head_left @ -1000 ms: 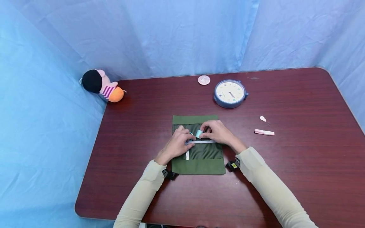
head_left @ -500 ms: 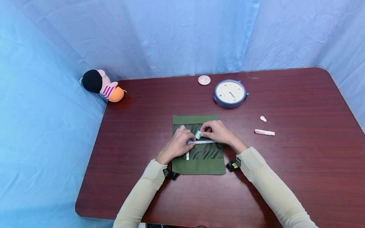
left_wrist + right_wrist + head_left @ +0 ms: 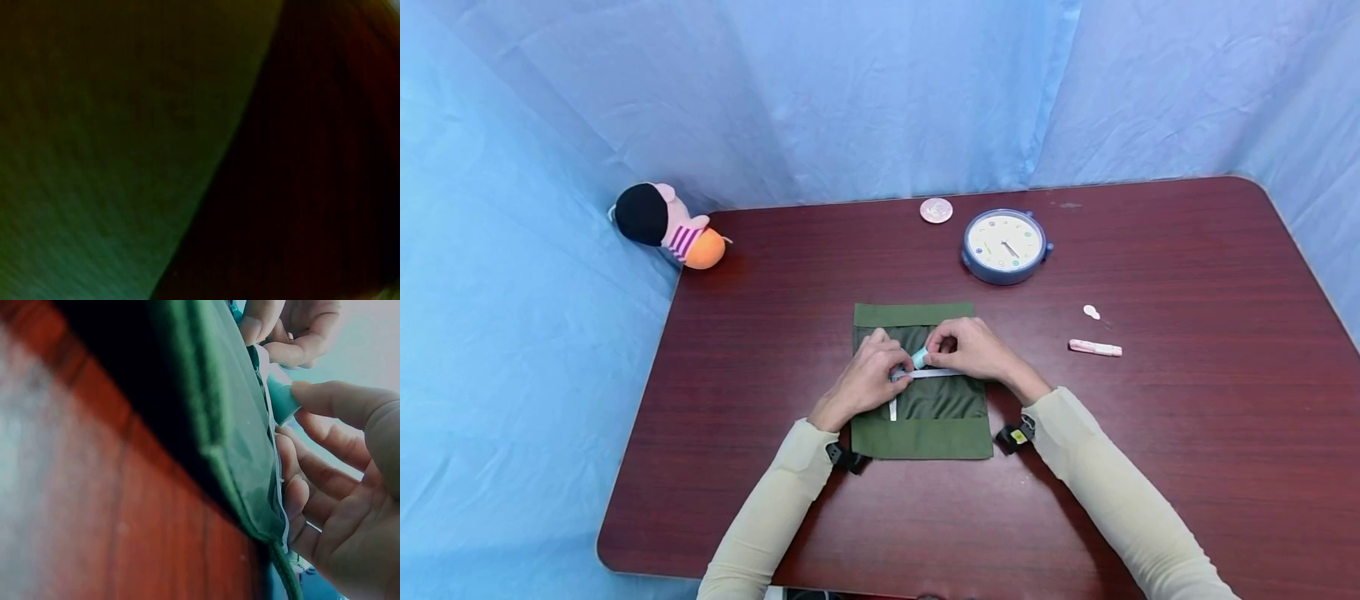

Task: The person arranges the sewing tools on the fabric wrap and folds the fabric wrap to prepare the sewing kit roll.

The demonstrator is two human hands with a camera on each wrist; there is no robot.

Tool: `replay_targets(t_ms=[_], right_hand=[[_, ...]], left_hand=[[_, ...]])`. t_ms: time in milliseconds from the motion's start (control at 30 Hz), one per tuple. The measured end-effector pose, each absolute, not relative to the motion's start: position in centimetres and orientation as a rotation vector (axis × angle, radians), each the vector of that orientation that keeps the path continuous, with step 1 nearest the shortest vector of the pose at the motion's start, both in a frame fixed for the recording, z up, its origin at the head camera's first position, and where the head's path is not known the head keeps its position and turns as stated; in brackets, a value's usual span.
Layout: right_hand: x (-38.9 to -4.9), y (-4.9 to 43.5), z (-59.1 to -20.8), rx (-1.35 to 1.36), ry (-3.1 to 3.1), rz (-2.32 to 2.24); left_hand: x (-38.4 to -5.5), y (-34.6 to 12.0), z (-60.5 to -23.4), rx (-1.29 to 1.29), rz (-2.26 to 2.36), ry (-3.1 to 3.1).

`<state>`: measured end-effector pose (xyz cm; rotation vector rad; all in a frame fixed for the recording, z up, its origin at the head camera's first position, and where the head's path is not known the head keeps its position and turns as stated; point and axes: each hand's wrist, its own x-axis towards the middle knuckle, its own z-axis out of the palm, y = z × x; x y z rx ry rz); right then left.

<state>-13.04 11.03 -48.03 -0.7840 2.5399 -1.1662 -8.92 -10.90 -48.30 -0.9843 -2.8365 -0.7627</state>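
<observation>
A dark green cloth organizer [image 3: 921,439] lies spread on the table, crossed by a white elastic band [image 3: 937,373]. My right hand [image 3: 972,348] pinches a small light-teal cylinder [image 3: 920,357] between thumb and finger, its lower end right at the band. In the right wrist view, the teal cylinder [image 3: 283,400] stands tilted behind the band's edge, other fingers curled beside the cloth. My left hand [image 3: 868,372] pinches the band toward its left end, over the organizer. Below that hand hangs a short white tab [image 3: 892,409]. The left wrist view is dark and blurred, showing no hand.
A blue round clock [image 3: 1004,247] and a pink disc [image 3: 936,210] lie beyond the organizer. To the right are a pink-and-white stick [image 3: 1095,347] and a small white piece [image 3: 1092,312]. A plush toy [image 3: 673,227] rests at the far left corner of the table [image 3: 737,375].
The teal cylinder has tilted and shifted slightly left and down, toward the band, in my right fingers. My left hand has stayed almost in place.
</observation>
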Motion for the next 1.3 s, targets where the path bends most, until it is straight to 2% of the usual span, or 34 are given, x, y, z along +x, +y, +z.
replay_targets(t_ms=[1300], right_hand=[[-13.97, 10.86, -47.28, -0.977, 2.34, -1.06]], left_hand=[[-9.23, -11.09, -48.51, -0.985, -0.85, -2.791]])
